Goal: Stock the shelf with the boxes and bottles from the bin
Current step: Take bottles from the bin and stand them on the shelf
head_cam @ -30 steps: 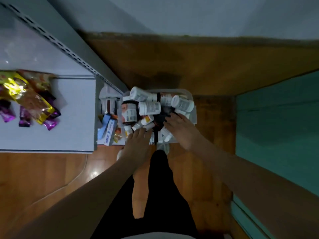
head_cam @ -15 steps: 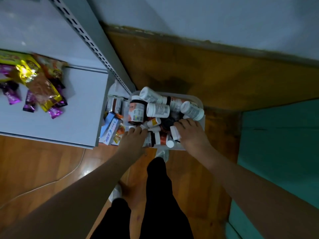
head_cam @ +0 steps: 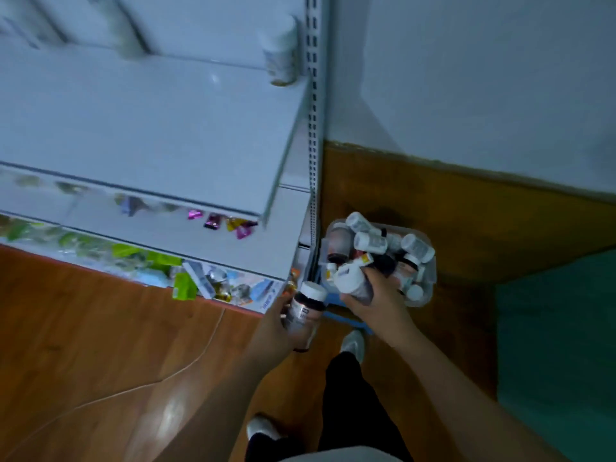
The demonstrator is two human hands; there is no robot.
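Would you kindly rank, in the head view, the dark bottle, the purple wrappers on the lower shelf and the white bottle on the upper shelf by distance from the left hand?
1. The dark bottle, held in the left hand itself.
2. The purple wrappers, up and left on the lower shelf.
3. The white bottle, at the back right corner of the upper shelf.

A bottle (head_cam: 305, 308) in left hand (head_cam: 276, 331), another bottle (head_cam: 353, 284) in right hand (head_cam: 378, 303), above bin (head_cam: 428, 285).

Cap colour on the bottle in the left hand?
White, on a dark bottle gripped by the left hand. Head view, the only one.
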